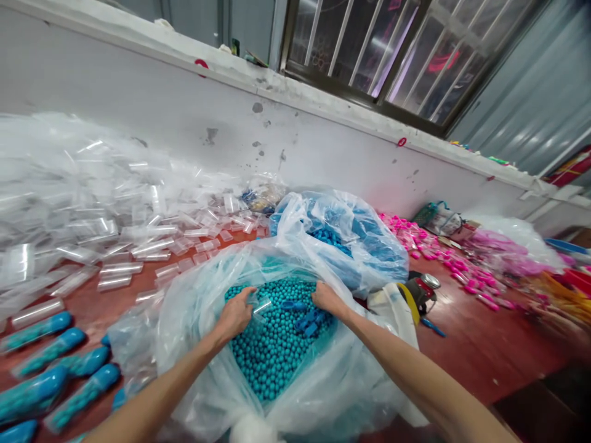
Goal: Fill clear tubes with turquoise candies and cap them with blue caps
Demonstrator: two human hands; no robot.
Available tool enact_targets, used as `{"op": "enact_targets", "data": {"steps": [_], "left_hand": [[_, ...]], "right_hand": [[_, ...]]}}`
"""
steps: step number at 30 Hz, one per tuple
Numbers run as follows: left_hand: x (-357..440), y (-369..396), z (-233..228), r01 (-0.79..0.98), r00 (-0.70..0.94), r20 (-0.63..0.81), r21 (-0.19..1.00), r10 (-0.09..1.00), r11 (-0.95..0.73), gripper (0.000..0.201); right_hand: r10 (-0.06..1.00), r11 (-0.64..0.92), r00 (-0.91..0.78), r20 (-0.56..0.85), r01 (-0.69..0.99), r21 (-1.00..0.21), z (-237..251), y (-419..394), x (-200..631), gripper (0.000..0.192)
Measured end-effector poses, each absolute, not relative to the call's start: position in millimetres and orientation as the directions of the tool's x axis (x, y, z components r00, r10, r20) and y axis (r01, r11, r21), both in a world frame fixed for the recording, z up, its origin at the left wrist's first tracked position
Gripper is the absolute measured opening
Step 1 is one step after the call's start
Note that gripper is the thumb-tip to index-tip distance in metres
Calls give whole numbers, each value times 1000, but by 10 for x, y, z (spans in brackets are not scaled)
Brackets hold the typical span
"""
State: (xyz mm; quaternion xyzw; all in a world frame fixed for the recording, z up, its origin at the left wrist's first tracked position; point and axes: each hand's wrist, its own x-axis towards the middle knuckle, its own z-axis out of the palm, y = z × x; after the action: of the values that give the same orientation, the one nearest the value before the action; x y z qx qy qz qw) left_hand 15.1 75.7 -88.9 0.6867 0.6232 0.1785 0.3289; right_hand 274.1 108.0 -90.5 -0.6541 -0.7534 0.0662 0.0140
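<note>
**Both Hands in the Bag of Teal Beads**

While both forearms reach in from six o'clock, the left hand (236, 315) sits on the teal beads (272, 351), its fingers closed round a clear plastic tube (261, 304) held just above the pile. The right hand (327, 299) rests at the one-o'clock edge of the beads, fingers curled down into them; whether it grips anything I cannot tell. Just beside it, among the beads, lie a few blue caps (308, 320). All of this sits inside an open clear plastic bag (194, 344) on a red-brown table (484, 351).

At eight o'clock, filled tubes with blue caps (50, 375) lie in a row. At three o'clock, near the bag, stands a tape dispenser (422, 289). Farther off, at twelve o'clock, a second bag of blue pieces (351, 240) touches the first. At ten o'clock spreads a heap of empty clear tubes (115, 234); at two o'clock, pink pieces (443, 252) are scattered toward the white wall (184, 104).
</note>
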Motion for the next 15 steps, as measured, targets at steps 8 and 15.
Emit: {"op": "enact_targets", "data": {"steps": [8, 15], "left_hand": [[309, 547, -888, 608, 310, -118, 788, 943, -101, 56], [183, 112, -765, 861, 220, -14, 473, 975, -188, 46]], "right_hand": [[990, 128, -142, -12, 922, -367, -654, 776, 2537, 36], [927, 341, -365, -83, 915, -218, -565, 192, 2229, 21]]}}
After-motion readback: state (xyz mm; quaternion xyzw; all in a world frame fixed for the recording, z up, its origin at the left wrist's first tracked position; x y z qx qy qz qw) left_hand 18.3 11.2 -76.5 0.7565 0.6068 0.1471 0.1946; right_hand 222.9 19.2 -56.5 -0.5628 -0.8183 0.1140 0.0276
